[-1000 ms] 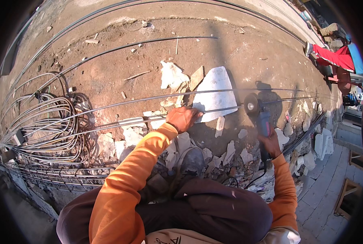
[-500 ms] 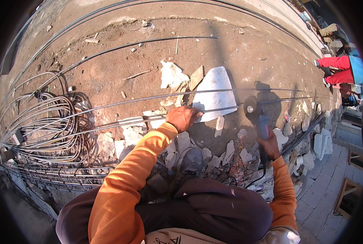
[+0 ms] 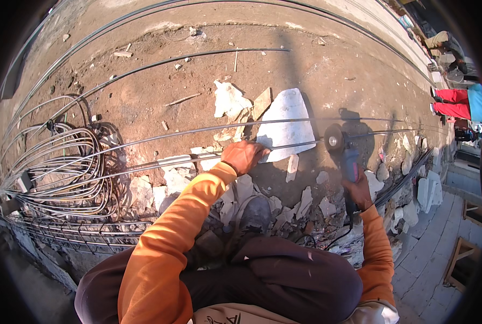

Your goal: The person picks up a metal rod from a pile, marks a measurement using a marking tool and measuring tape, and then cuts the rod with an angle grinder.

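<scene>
**Steel rod pinned for the grinder cut**

A long thin grey steel rod (image 3: 198, 162), lying across the dirt ground (image 3: 160, 92) and a flat white stone slab (image 3: 289, 127), is pressed down by the left hand (image 3: 245, 156), closed over it. A blue-bodied angle grinder (image 3: 342, 154) is gripped by the right hand (image 3: 358, 190), its disc set at the rod. The cut seems under way; steady downward pressure is judged necessary next. The contact point is blurred, and the right hand's fingers are partly hidden.

Rubble (image 3: 306, 200) crowds between hands; bare dirt (image 3: 160, 86) beyond rods (image 3: 160, 137).
</scene>
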{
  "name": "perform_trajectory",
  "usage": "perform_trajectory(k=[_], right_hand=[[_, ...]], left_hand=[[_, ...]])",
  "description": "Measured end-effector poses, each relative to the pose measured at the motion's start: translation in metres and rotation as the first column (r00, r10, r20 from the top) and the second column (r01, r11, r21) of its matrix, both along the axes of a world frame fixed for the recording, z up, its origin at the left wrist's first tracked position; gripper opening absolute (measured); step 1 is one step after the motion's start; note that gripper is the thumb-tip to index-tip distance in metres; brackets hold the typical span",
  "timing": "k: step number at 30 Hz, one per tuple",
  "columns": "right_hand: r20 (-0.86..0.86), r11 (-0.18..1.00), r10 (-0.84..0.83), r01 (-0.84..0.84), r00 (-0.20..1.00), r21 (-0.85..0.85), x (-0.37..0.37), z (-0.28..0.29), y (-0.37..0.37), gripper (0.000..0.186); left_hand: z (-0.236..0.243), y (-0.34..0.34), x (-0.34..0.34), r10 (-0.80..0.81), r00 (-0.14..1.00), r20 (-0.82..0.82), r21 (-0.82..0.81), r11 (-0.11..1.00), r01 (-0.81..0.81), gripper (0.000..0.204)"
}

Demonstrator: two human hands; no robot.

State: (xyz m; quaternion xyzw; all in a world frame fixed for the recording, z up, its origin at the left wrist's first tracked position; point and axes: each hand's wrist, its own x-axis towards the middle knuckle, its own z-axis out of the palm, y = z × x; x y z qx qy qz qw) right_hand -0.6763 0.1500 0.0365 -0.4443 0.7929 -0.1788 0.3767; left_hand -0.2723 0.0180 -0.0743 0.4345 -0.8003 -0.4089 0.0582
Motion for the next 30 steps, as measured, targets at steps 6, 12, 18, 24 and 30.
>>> perform_trajectory(k=[6, 12, 18, 24, 30], right_hand=[[-0.005, 1.0, 0.001, -0.001, 1.0, 0.005, 0.0044, 0.0058, 0.0027, 0.061], [0.01, 1.0, 0.0, 0.0, 1.0, 0.03, 0.0048, 0.0081, 0.0019, 0.057], [-0.013, 1.0, 0.021, -0.021, 1.0, 0.002, 0.006, 0.0076, -0.002, 0.054], [0.029, 0.999, -0.026, 0.025, 0.999, 0.044, 0.0029, 0.0058, 0.0019, 0.062], [0.024, 0.999, -0.012, 0.011, 1.0, 0.04, -0.0002, 0.0036, 0.0069, 0.065]], left_hand=[[0.0001, -0.0007, -0.0014, -0.002, 1.0, 0.025, 0.028, 1.0, 0.001, 0.052], [0.0043, -0.0029, -0.0001, -0.01, 1.0, 0.028, 0.037, 0.999, 0.009, 0.049], [0.0052, -0.0031, 0.0008, -0.013, 0.999, 0.034, 0.011, 1.0, 0.012, 0.046], [0.0033, -0.0026, -0.0008, -0.005, 1.0, 0.021, 0.042, 0.999, 0.004, 0.047], [-0.0016, -0.0016, -0.0003, -0.006, 1.0, 0.015, 0.001, 1.0, 0.006, 0.049]])
